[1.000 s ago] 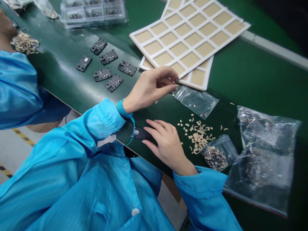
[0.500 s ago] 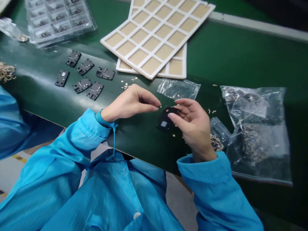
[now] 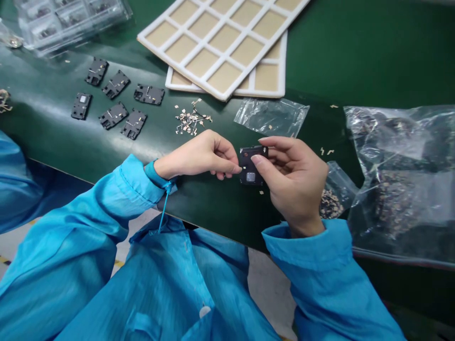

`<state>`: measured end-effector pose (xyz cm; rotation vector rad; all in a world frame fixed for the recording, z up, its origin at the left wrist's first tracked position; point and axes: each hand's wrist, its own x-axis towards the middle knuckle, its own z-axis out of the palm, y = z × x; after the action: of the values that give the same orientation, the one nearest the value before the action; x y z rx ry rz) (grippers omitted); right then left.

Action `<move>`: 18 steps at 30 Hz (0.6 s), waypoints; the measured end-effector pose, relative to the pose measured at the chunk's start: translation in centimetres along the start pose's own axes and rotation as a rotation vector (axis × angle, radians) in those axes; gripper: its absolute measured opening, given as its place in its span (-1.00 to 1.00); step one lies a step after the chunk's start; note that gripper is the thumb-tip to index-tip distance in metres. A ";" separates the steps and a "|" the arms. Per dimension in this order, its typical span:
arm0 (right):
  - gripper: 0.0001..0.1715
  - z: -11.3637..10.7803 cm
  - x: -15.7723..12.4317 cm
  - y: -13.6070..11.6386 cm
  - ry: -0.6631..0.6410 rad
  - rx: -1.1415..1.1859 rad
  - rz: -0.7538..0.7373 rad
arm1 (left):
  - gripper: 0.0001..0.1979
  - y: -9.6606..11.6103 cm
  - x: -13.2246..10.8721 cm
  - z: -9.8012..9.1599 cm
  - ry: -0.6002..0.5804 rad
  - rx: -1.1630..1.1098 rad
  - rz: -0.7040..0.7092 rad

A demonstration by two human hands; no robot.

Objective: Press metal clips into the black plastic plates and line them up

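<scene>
Between the thumb and fingers of my right hand (image 3: 296, 177) is a flat black plastic housing (image 3: 255, 163), held upright with a pale square near its lower end. My left hand (image 3: 204, 156) is at the housing's left edge, its thumb and fingers pinched together. A tiny light piece (image 3: 244, 167) shows on the housing just beyond the left thumb tip. Whether the left fingers still grip anything is hidden. Left of my hands, several similar black housings (image 3: 115, 85) lie on the green table (image 3: 202, 208). A heap of tiny metal pieces (image 3: 192, 121) lies behind my left hand.
Two white-framed grid trays (image 3: 216, 57) overlap at the back. A flat plastic bag (image 3: 272, 116) lies before them. To the right are a small bag of pieces (image 3: 331, 203) and a large clear bag (image 3: 401, 199). A clear compartment tray (image 3: 71, 23) and another person's blue sleeve (image 3: 16, 184) are left.
My left hand has come closer to the housing, its fingertips now at the edge. The housing is turned more upright. The tiny piece earlier at my left fingertips now shows against the housing.
</scene>
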<state>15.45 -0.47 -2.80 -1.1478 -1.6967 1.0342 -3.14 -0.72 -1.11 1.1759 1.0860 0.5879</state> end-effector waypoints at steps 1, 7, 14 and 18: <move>-0.76 0.0 -0.1 0.0 0.000 -0.013 -0.008 | -0.92 -0.1 0.0 0.0 -0.003 0.001 -0.001; -0.78 0.0 -0.3 -0.2 -0.007 -0.081 -0.032 | -0.91 -0.3 0.1 -0.1 -0.011 0.016 -0.009; -0.79 0.0 -0.4 -0.4 0.004 -0.083 -0.053 | -0.92 -0.3 0.1 -0.1 -0.002 0.015 -0.002; -0.79 0.0 -0.4 -0.4 0.002 -0.070 -0.060 | -0.93 -0.2 0.1 0.1 0.005 0.017 -0.006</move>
<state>15.40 -0.94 -2.48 -1.1346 -1.7674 0.9438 -3.08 -0.70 -1.34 1.1859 1.1001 0.5779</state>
